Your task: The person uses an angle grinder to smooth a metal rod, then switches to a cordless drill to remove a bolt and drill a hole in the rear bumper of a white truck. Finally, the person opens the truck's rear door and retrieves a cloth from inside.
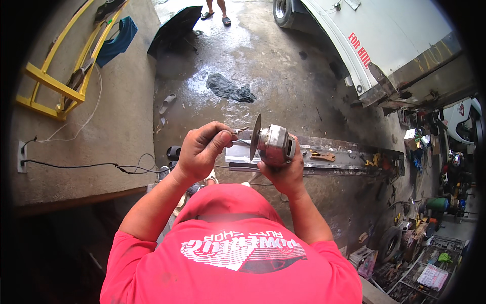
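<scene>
My right hand (pixel 287 175) is wrapped round the metal-bodied angle grinder (pixel 276 144). The grinder's thin round disc (pixel 256 136) stands edge-up on its left side; whether it spins I cannot tell. To the left of the disc, my left hand (pixel 205 148) is closed in a pinch on a small thin metal piece (pixel 242 130). That piece points toward the disc, and its exact shape is too small to make out. Below both hands lies a long metal channel (pixel 349 163), running off to the right. An orange-brown wrench-like tool (pixel 322 156) rests on it.
A black cable (pixel 91 166) runs from a wall socket (pixel 22 157) toward me. A yellow metal frame (pixel 55 83) stands at the left. Ahead are a crumpled dark plastic sheet (pixel 228 88), a dark umbrella (pixel 174 30) and a standing person's legs (pixel 216 10). A white truck body (pixel 390 38) and clutter fill the right.
</scene>
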The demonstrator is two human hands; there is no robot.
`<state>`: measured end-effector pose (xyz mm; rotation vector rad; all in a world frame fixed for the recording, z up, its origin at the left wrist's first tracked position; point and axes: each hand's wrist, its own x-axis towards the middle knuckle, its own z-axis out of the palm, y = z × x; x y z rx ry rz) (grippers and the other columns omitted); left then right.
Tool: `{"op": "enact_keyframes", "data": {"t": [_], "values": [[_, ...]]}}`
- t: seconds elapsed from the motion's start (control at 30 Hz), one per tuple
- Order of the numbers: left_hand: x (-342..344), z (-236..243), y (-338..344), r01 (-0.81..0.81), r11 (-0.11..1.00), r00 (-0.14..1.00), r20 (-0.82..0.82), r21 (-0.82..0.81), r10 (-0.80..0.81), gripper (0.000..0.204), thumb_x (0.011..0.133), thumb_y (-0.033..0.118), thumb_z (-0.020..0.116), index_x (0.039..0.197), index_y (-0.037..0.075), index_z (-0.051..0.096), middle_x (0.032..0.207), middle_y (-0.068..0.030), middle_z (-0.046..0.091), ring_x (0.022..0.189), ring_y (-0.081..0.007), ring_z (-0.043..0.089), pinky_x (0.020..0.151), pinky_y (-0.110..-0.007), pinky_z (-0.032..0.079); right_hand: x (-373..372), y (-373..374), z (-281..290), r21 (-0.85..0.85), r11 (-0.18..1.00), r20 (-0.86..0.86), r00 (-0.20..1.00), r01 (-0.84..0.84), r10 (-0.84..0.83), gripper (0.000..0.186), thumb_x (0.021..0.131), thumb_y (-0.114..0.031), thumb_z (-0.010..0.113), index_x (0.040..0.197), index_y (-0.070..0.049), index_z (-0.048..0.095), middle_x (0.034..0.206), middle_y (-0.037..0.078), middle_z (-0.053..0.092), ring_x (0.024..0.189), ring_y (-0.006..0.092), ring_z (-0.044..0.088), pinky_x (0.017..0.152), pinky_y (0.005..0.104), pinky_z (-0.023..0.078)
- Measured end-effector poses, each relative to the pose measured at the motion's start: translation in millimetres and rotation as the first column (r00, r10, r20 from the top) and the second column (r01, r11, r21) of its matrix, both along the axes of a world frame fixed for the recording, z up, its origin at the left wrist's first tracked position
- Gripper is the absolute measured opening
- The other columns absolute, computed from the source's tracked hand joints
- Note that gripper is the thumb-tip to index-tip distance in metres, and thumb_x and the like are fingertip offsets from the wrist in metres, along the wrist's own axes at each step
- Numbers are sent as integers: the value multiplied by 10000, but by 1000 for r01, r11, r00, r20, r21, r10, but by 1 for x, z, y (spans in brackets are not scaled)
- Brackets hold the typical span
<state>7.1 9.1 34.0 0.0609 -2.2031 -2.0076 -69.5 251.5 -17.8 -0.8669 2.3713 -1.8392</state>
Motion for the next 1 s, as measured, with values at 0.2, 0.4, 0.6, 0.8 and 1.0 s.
{"op": "enact_keyframes", "data": {"t": [0.2,0.4,0.6,0.8,1.0], "values": [[3,-8,0,-24,988,1000,13,150,23,250,1093,244,598,1049,13,684,931,-8,710,784,-56,582,690,-219,456,2,6,-4,-28,1000,30,1000,6,-5,741,702,-84,884,1338,-60,506,1123,137,709,1032,264,729,901,369,573],[6,-9,1,-48,976,999,12,211,47,264,1095,261,594,1061,10,668,926,-12,693,776,-64,573,678,-226,448,5,6,1,-16,1000,26,1000,12,-12,739,701,-89,882,1339,-66,509,1118,136,725,1029,267,740,890,370,579],[8,-9,-2,-24,979,1000,0,201,24,233,1083,246,620,1105,18,663,976,-12,693,821,-65,592,720,-219,469,9,5,10,17,1000,57,998,9,-10,754,685,-59,887,1337,-51,508,1159,111,683,1065,225,673,954,359,535],[7,-5,1,-74,983,997,4,170,74,190,1067,187,639,1092,5,686,930,-10,700,840,-60,592,731,-224,469,9,4,9,-6,1000,49,999,4,-4,753,687,-61,882,1340,-56,507,1125,121,711,1026,242,714,902,362,563],[10,-8,-2,-56,987,998,9,148,56,165,1055,168,655,1093,11,687,921,10,687,838,-39,561,737,-201,446,10,0,10,-14,999,-34,999,36,-36,706,694,-58,873,1313,-70,533,1056,128,760,969,246,774,819,352,601]]}}
